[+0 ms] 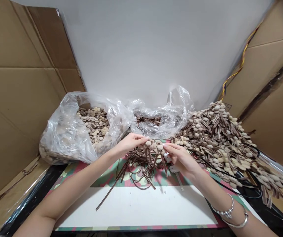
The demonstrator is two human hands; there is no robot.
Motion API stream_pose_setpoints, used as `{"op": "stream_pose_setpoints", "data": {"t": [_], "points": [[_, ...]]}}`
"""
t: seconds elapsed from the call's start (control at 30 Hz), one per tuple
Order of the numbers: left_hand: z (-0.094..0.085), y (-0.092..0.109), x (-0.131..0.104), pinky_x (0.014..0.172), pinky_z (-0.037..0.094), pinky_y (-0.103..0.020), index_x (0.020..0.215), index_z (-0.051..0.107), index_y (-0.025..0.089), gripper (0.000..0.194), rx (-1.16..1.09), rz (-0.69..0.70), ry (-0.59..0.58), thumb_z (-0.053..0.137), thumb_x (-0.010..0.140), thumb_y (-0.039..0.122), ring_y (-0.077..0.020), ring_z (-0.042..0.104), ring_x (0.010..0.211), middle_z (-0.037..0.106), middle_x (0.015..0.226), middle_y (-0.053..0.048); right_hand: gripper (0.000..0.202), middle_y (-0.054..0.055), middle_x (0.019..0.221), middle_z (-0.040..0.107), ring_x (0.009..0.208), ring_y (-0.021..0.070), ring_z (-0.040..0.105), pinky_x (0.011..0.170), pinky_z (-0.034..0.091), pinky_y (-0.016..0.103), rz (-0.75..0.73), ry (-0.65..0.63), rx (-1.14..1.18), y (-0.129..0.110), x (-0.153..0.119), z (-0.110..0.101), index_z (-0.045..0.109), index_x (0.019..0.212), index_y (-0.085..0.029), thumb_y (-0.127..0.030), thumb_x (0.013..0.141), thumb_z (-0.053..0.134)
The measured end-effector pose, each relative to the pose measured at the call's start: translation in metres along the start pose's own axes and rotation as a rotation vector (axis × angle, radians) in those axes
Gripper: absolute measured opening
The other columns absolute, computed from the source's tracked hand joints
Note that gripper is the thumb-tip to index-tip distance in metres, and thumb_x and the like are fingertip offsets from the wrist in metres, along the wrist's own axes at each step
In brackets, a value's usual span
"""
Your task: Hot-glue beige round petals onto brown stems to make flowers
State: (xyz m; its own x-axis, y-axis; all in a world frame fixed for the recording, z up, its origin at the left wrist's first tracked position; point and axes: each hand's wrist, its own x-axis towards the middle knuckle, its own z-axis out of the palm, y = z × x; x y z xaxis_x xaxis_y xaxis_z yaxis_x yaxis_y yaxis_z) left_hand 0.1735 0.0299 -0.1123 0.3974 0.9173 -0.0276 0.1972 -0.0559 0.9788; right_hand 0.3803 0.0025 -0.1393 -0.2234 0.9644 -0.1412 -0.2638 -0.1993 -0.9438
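A small beige fabric flower ornament point(159, 148) with brown ribbon tails is stretched between my two hands above the mat. My left hand point(133, 142) pinches its left edge between thumb and fingers. On the other side, my right hand point(179, 156) grips its right edge with thumb and forefinger. Just under the ornament lies a loose heap of thin brown ribbons point(140, 164), some trailing toward the front. A white object point(174, 169) with a pale thin stick sits below my right hand, partly hidden; its kind is unclear.
A clear plastic bag point(67, 128) of flat beige flower pieces point(94, 123) stands at left. Behind my hands, another bag point(178, 113) holds brown ribbons. Finished-looking ornaments point(213, 131) are piled at right beside black cables. A white sheet point(131, 207) covers the mat's front; cardboard walls point(15, 65) flank the table.
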Motion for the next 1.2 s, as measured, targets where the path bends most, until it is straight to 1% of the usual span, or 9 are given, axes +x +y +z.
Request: {"op": "stream_pose_setpoints", "data": {"t": [0.2, 0.37, 0.47, 0.7, 0.8, 0.9, 0.97, 1.03, 1.2], "points": [[0.011, 0.000, -0.002, 0.077, 0.046, -0.030, 0.086, 0.070, 0.011, 0.027, -0.159, -0.025, -0.049, 0.063, 0.076, 0.036, -0.0164, 0.060, 0.078, 0.068, 0.082, -0.006, 0.022, -0.001, 0.067, 0.060, 0.058, 0.0081, 0.045, 0.050, 0.033, 0.020, -0.025, -0.023, -0.007, 0.004, 0.002, -0.004, 0.071, 0.079, -0.019, -0.033, 0.062, 0.076], [0.005, -0.007, 0.003, 0.072, 0.045, -0.024, 0.077, 0.064, 0.012, 0.011, -0.537, 0.009, -0.306, 0.060, 0.079, 0.022, -0.0136, 0.058, 0.082, 0.061, 0.085, -0.007, 0.018, -0.003, 0.069, 0.058, 0.053, 0.0057, 0.041, 0.046, 0.031, 0.019, -0.102, -0.059, 0.083, 0.000, 0.006, -0.017, 0.070, 0.079, -0.020, -0.031, 0.066, 0.075], [0.001, -0.010, 0.002, 0.076, 0.045, -0.029, 0.066, 0.056, 0.013, 0.010, -0.772, 0.068, -0.366, 0.063, 0.073, 0.012, -0.0166, 0.055, 0.092, 0.057, 0.091, -0.005, 0.017, -0.003, 0.068, 0.057, 0.052, 0.0049, 0.042, 0.044, 0.032, 0.018, -0.128, -0.100, 0.136, -0.004, 0.007, -0.023, 0.069, 0.081, -0.021, -0.029, 0.067, 0.074], [0.001, -0.011, -0.008, 0.081, 0.043, -0.035, 0.052, 0.039, 0.014, 0.034, -0.885, 0.089, -0.363, 0.072, 0.059, 0.016, -0.0228, 0.051, 0.102, 0.054, 0.100, -0.005, 0.011, -0.002, 0.070, 0.064, 0.059, 0.0062, 0.052, 0.056, 0.041, 0.017, -0.098, -0.193, 0.169, -0.009, -0.002, -0.013, 0.070, 0.078, -0.021, -0.025, 0.068, 0.073], [0.002, -0.011, -0.010, 0.069, 0.044, -0.031, 0.049, 0.031, 0.014, 0.045, -0.917, 0.051, -0.346, 0.075, 0.053, 0.020, -0.0154, 0.055, 0.077, 0.054, 0.082, -0.002, 0.014, -0.001, 0.074, 0.066, 0.064, 0.0075, 0.055, 0.061, 0.043, 0.018, -0.087, -0.191, 0.166, -0.008, -0.003, -0.011, 0.071, 0.080, -0.021, -0.026, 0.067, 0.074], [0.002, -0.010, -0.010, 0.054, 0.038, -0.025, 0.051, 0.029, 0.015, 0.047, -0.921, 0.011, -0.275, 0.074, 0.058, 0.028, -0.0039, 0.034, 0.043, 0.032, 0.054, 0.006, 0.017, -0.001, 0.074, 0.067, 0.066, 0.0096, 0.056, 0.067, 0.043, 0.021, -0.091, -0.149, 0.118, -0.005, -0.001, -0.015, 0.071, 0.081, -0.022, -0.029, 0.066, 0.074], [0.002, -0.010, -0.011, 0.048, 0.033, -0.024, 0.053, 0.028, 0.016, 0.047, -0.883, -0.004, -0.210, 0.069, 0.065, 0.036, -0.0018, 0.021, 0.037, 0.022, 0.052, 0.008, 0.019, 0.001, 0.076, 0.067, 0.069, 0.0118, 0.056, 0.069, 0.043, 0.024, -0.094, -0.132, 0.079, -0.003, 0.000, -0.017, 0.070, 0.084, -0.022, -0.031, 0.067, 0.073], [0.001, -0.009, -0.012, 0.045, 0.028, -0.023, 0.054, 0.026, 0.016, 0.050, -0.829, -0.040, -0.153, 0.065, 0.069, 0.045, -0.0010, 0.014, 0.037, 0.021, 0.052, 0.008, 0.020, 0.002, 0.079, 0.066, 0.071, 0.0135, 0.056, 0.069, 0.043, 0.025, -0.112, -0.131, 0.046, -0.003, 0.001, -0.018, 0.070, 0.084, -0.022, -0.032, 0.067, 0.073], [0.001, -0.006, -0.016, 0.045, 0.023, -0.022, 0.054, 0.023, 0.015, 0.054, -0.793, -0.091, -0.127, 0.062, 0.068, 0.050, -0.0013, 0.012, 0.040, 0.024, 0.057, 0.006, 0.017, 0.001, 0.080, 0.065, 0.075, 0.0156, 0.057, 0.071, 0.043, 0.028, -0.274, -0.052, -0.102, -0.020, -0.006, -0.022, 0.071, 0.081, -0.024, -0.034, 0.068, 0.072]]}}
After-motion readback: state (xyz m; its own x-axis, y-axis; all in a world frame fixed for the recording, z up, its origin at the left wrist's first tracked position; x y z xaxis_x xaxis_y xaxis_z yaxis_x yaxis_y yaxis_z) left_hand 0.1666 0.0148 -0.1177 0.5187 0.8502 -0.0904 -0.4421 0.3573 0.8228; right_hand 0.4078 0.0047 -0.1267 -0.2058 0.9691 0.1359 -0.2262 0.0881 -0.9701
